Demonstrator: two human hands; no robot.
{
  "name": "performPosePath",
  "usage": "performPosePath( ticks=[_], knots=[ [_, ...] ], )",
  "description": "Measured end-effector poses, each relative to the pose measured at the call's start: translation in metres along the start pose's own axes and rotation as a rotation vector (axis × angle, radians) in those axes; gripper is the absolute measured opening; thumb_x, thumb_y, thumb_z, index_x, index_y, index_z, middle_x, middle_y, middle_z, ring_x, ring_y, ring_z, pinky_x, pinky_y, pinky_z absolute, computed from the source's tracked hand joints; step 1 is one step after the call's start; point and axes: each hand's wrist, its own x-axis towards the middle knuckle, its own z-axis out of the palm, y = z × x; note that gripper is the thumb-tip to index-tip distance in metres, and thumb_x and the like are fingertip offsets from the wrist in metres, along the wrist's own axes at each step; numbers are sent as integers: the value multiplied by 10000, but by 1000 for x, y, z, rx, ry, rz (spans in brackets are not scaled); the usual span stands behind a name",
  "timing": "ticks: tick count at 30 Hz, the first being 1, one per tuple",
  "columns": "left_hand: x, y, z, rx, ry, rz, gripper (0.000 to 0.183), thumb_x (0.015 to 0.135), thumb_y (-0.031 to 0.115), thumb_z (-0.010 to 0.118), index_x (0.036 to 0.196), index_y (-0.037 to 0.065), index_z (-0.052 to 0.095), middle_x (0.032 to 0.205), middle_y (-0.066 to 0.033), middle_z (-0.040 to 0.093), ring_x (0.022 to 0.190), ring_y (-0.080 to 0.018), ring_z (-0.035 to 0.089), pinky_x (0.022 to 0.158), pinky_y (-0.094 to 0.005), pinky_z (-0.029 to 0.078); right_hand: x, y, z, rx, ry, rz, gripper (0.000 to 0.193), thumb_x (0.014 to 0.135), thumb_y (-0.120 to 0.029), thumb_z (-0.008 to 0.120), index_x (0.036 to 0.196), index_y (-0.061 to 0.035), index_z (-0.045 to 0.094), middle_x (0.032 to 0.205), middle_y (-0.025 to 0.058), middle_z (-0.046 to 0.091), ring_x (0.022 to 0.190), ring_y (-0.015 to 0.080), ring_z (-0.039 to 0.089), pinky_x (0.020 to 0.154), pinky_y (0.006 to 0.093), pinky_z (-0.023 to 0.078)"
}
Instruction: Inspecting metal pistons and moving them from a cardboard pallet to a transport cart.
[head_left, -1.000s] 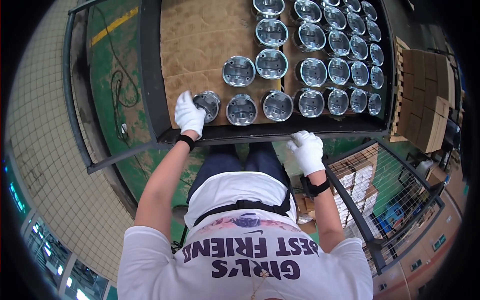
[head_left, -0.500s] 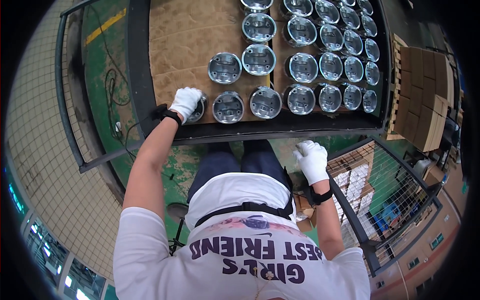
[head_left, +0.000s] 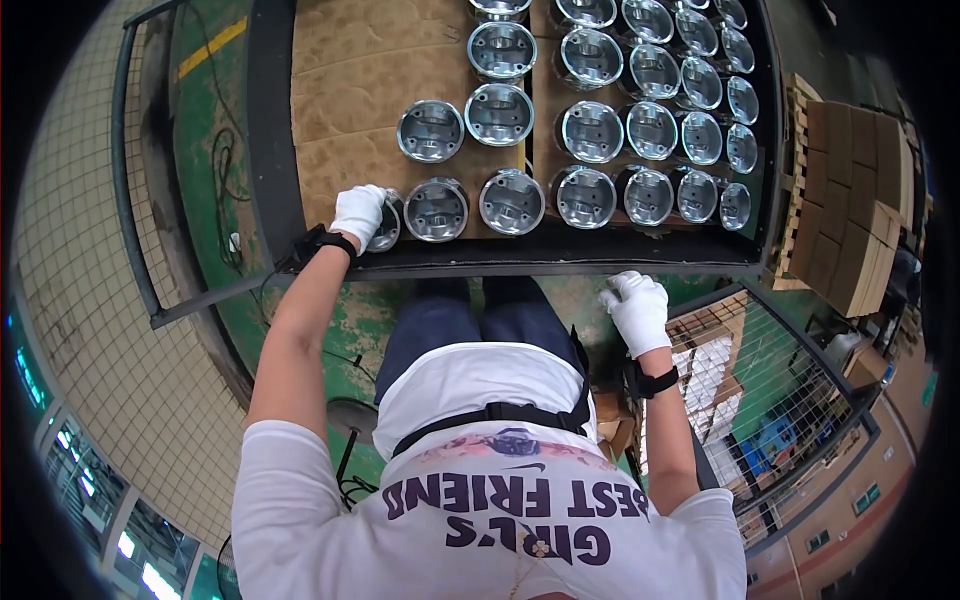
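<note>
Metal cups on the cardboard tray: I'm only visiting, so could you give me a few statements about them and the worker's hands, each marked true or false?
1. The left hand in a white glove rests on the shiny metal cup at the near left end of the front row. True.
2. The right hand holds a cup too. False: it hangs below the rack's dark front edge, holding nothing visible.
3. The cups stand on brown cardboard. True.
4. The cardboard is fully covered with cups. False: its left part is bare; the cups crowd the right side.
5. Both hands are bare. False: both wear white gloves.
</note>
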Motion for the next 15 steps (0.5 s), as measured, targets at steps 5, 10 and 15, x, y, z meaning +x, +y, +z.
performPosePath(
  ticks=[5,10,15],
  knots=[
    [2,-5,11,6,20,-19,122,829,128,613,928,139,683,917,-112,697,882,-311,693,721,-436,556,-6,0,4,23,22,30,270,781,-334,739,968,-140,738,963,55,688,923,264,648,815,421,471],
    [3,-3,12,17,30,-15,120,835,146,609,922,143,692,928,-114,702,896,-307,694,736,-434,557,-25,-20,13,23,-7,49,268,775,-346,734,942,-137,737,928,59,686,903,269,650,787,429,482],
    [2,-2,0,0,16,-19,145,836,163,611,932,137,718,960,-114,714,920,-306,695,758,-429,561,-59,-35,30,74,44,22,243,765,-332,730,908,-135,733,893,79,682,885,285,649,765,434,493]
  ],
)
